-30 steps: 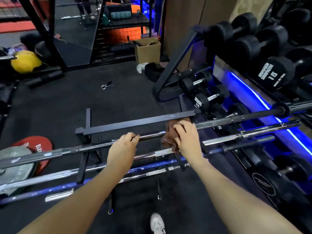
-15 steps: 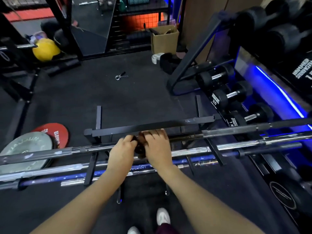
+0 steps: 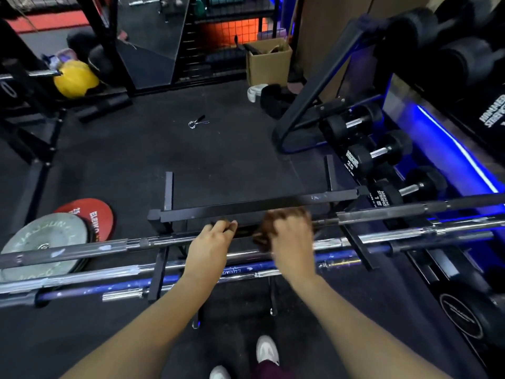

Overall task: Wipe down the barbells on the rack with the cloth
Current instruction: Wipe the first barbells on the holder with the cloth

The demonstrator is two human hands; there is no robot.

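Here, the left hand (image 3: pixel 211 243) is curled around the top barbell (image 3: pixel 382 213) near the rack (image 3: pixel 259 205) centre. Just to its right, the right hand (image 3: pixel 291 236) clamps the brown cloth (image 3: pixel 276 218) on that bar; its outline is motion-blurred. 3 more barbells lie nearer.

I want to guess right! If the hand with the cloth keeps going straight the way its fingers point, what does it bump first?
Probably the rack's black crossbar, right beyond the right hand and its brown cloth. The hand is blurred, so depth is uncertain.
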